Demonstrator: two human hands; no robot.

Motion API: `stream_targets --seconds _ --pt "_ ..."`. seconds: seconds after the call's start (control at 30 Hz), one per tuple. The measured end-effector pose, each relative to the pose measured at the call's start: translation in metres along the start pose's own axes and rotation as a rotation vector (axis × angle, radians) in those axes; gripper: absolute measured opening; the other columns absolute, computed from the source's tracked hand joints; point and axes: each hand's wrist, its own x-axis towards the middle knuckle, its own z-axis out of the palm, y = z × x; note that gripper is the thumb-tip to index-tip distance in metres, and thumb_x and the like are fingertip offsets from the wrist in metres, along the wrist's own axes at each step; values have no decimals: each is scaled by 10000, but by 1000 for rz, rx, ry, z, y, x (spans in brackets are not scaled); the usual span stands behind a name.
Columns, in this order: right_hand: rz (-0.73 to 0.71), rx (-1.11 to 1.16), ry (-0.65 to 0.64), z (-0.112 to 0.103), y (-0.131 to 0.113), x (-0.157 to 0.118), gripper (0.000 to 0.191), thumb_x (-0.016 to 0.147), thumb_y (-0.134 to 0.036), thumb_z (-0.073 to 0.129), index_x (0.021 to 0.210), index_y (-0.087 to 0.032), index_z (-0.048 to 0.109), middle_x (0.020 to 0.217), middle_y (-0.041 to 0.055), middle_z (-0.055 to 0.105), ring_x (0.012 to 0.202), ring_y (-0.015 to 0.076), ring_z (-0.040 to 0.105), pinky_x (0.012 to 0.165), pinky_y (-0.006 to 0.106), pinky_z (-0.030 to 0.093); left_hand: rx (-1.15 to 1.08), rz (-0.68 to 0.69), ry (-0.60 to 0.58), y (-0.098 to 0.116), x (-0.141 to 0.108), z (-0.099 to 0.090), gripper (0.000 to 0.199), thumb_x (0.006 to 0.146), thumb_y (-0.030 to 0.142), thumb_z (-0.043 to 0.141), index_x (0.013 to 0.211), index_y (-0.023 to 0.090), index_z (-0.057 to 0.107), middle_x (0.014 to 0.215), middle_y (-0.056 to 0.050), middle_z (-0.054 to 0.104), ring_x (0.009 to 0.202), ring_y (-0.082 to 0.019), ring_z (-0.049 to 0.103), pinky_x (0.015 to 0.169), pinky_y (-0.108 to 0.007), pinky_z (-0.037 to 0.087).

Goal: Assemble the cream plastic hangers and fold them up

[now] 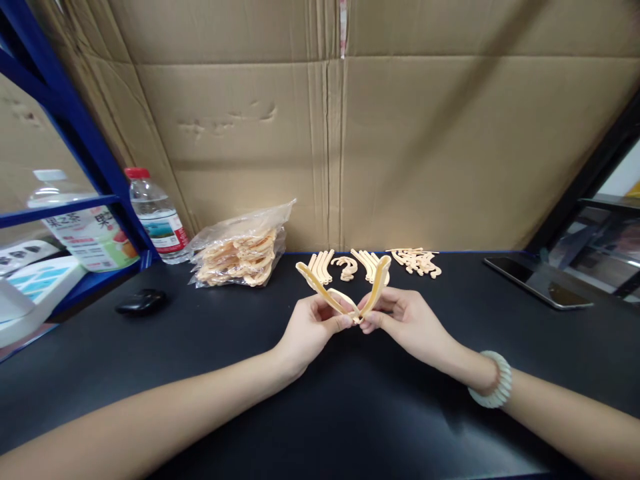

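Observation:
My left hand [316,329] and my right hand [406,325] meet over the middle of the black table. Both are closed in a pinch around the lower joint of a cream plastic V-shaped piece [377,285]. Its two curved arms, with yellowish inner grooves, spread upward and apart; a smaller loop shows between them. Fingertips cover part of the joint. Behind it lie curved cream strips [320,265] in a row on the left, more curved strips [364,264] on the right, and several hook-shaped pieces [345,268] between them.
A clear bag of cream parts [240,257] stands at the back left, near a water bottle [159,217] and a black mouse [141,303]. Small loose cream pieces [414,261] lie at the back right, with a phone [536,283] farther right. Cardboard [440,133] walls the back.

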Motion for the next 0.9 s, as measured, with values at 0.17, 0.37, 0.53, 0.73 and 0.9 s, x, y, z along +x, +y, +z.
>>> stream_targets --seconds 0.17,0.37,0.53,0.73,0.9 --pt "-17 -11 28 1 3 -2 126 774 -291 703 845 -187 694 782 37 703 692 172 678 705 356 588 -23 27 0 -1 0 0 180 632 211 816 724 142 678 765 -20 688 740 -163 629 750 -297 503" --pt "-15 1 73 5 7 -5 228 751 -353 746 885 -182 681 805 47 703 698 181 686 694 349 598 -43 -3 25 -2 0 -1 248 616 239 839 768 130 677 737 -30 698 720 -166 637 737 -302 508" --pt "24 38 122 8 6 -2 252 726 -370 762 824 -165 652 773 46 690 678 174 680 680 349 603 -79 2 51 -4 1 -1 256 608 227 847 768 127 674 727 -21 698 719 -153 635 733 -285 512" --pt "95 86 110 1 3 4 269 698 -340 782 817 -164 617 793 36 671 725 162 662 591 272 567 -74 -38 62 -1 1 -1 257 643 248 837 793 116 675 752 -32 697 734 -149 654 746 -274 530" --pt "72 140 132 -45 -6 20 243 672 -320 799 778 -179 631 791 -13 599 635 83 550 529 216 517 -132 -85 117 13 13 -11 289 599 180 856 800 110 660 775 -13 671 701 -132 673 744 -254 559"
